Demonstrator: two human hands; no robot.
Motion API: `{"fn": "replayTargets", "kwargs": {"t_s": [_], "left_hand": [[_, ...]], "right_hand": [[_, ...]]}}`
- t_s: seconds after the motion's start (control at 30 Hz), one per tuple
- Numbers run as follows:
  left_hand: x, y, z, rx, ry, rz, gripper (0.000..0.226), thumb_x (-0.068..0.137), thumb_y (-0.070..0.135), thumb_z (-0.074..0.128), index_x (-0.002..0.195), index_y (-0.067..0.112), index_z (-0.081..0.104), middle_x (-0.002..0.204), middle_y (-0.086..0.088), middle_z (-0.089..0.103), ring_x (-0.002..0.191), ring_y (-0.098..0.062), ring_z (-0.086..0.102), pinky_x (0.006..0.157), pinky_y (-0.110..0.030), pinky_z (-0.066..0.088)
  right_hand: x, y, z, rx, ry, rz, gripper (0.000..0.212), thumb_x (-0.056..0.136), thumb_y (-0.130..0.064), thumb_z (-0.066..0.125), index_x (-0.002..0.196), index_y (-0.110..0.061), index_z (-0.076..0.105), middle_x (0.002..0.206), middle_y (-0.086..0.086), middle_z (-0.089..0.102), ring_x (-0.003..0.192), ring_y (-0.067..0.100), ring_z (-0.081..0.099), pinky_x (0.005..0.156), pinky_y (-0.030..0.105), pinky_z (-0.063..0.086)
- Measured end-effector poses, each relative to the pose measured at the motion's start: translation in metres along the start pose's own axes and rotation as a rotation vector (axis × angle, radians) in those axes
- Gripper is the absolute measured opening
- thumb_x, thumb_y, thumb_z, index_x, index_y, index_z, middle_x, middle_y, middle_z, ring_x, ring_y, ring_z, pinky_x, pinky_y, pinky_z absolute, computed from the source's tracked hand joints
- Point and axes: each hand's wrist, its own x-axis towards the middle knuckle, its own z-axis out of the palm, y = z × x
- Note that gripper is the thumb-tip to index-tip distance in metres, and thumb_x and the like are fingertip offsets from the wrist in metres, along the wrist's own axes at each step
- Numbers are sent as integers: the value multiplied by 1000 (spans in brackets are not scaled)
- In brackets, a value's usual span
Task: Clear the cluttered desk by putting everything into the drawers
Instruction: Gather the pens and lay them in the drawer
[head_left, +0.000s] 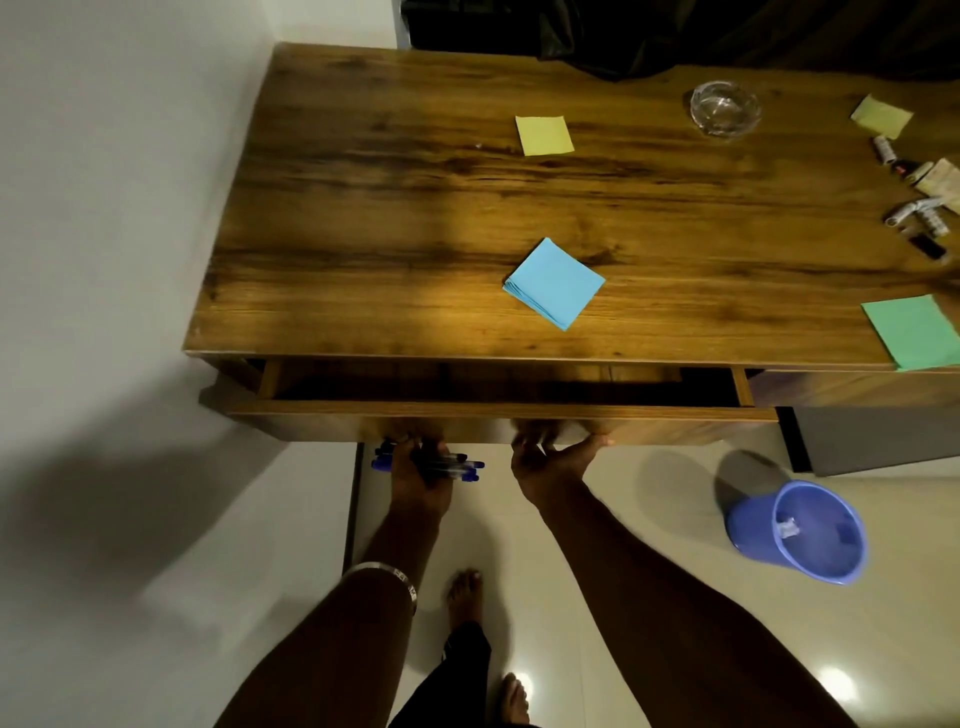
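Observation:
The wooden desk has its left drawer pulled partly out, its inside dark. My left hand grips a bundle of blue pens just under the drawer front. My right hand hooks its fingers under the drawer front's lower edge. On the desktop lie a blue sticky pad, a yellow sticky pad, a green pad at the right edge, another yellow pad, a glass ashtray and several small markers and bottles.
A blue plastic bin stands on the tiled floor to the right of my legs. A white wall runs along the desk's left side. Dark fabric hangs behind the desk. A second drawer front sits shut at the right.

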Motion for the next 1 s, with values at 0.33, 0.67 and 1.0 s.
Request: {"fn": "replayTargets", "kwargs": {"t_s": [0.33, 0.67, 1.0], "left_hand": [[-43, -5, -37, 36, 35, -2, 11, 97, 19, 49, 88, 16, 55, 73, -5, 67, 73, -18, 58, 64, -26, 55], [-79, -14, -97, 49, -22, -14, 7, 95, 18, 49, 94, 16, 56, 94, -7, 62, 84, -20, 61, 63, -26, 58], [-117, -20, -133, 56, 16, -54, 11, 96, 21, 50, 91, 12, 55, 91, -9, 58, 77, -20, 58, 58, -27, 59]], "right_hand": [[-33, 2, -46, -31, -19, -3, 98, 61, -91, 46, 126, -17, 52, 114, 10, 63, 96, 24, 65, 70, 31, 59], [-66, 3, -106, -22, -33, 1, 101, 64, -90, 44, 133, -18, 49, 115, 10, 60, 102, 25, 62, 63, 31, 58], [-104, 0, -148, -64, -30, 25, 90, 68, -88, 42, 120, -15, 51, 98, 9, 64, 81, 21, 66, 62, 27, 59]]}}
